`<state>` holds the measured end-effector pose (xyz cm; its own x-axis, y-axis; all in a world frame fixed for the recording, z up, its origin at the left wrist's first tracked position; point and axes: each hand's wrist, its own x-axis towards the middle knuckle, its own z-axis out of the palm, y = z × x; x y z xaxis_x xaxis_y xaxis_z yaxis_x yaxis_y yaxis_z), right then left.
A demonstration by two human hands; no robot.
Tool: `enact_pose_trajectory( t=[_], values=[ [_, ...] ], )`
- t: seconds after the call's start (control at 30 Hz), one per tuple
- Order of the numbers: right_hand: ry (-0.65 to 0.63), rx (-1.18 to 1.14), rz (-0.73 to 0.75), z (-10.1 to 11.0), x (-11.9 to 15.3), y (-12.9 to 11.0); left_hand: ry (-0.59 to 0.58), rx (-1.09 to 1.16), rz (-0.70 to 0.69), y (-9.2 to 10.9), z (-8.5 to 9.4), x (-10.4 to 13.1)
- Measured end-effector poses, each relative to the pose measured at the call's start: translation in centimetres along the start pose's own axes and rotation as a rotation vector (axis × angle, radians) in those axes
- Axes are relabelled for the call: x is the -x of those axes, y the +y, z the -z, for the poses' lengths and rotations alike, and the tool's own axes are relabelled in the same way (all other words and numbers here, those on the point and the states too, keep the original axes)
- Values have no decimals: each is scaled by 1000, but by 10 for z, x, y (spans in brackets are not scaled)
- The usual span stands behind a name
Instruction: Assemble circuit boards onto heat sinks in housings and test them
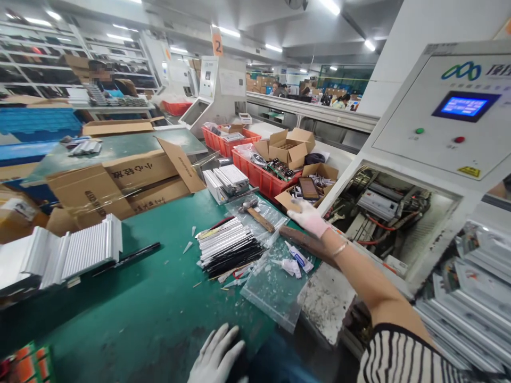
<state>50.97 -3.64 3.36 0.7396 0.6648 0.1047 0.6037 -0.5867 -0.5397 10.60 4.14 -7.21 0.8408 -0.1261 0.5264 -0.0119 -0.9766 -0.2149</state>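
My right hand (309, 218), in a white and pink glove, reaches out at the near side of a small open cardboard box (286, 201). Its fingers are stretched out and appear to hold nothing; whether they touch the box I cannot tell. Inside that box are a dark brown flat piece (308, 189) and small metal parts. My left hand (217, 355), in a whitish glove, is low over the table's near edge, fingers extended and holding nothing. Between the hands lie a bundle of silver and black strips (229, 244), a hammer (258, 215), glue tubes (298, 257) and a clear plastic bag (265, 295).
Finned aluminium housings (88, 250) stand at left on the green table (159, 298), with more (227, 180) at the back. Red bins (263, 175) hold circuit boards. A machine (443, 117) with a lit screen rises at right, beside stacked metal housings (459, 298). Another person sits far left.
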Motion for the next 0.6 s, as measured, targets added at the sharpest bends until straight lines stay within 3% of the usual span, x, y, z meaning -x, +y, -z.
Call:
enact_pose_trajectory(
  t=[0.13,0.23,0.3,0.47,0.6],
  values=[
    [-235,-265,274,-4,95,-20,28,72,89,9,9,-8],
    [-387,-461,322,-18,153,-39,-12,138,194,16,9,-6],
    [-425,-597,274,-38,180,-55,-55,194,270,20,9,-4],
    [-411,-851,97,-100,208,-94,-178,347,332,23,18,-6],
    [-371,-831,109,-125,204,-108,-246,407,376,22,37,-7]
  ],
)
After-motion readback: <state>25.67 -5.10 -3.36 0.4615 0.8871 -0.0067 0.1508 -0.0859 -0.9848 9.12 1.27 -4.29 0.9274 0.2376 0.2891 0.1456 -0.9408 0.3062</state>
